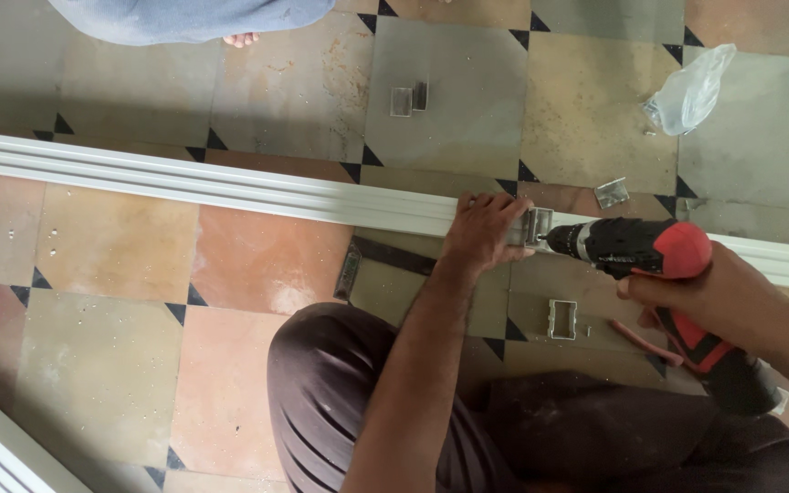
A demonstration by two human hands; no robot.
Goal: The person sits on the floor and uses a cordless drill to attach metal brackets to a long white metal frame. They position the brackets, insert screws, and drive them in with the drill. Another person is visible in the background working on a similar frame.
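Just drill (636, 248) against rail (230, 187) edge

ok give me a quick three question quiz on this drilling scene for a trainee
1. True or false: the right hand holds the red and black cordless drill.
2. Multiple choice: what does the left hand press on? A) the clear plastic bag B) the long white rail beside the small metal bracket C) the loose square bracket on the floor
3. Fill in: the drill's tip points at the small metal ____ on the rail.

Key: 1 true; 2 B; 3 bracket
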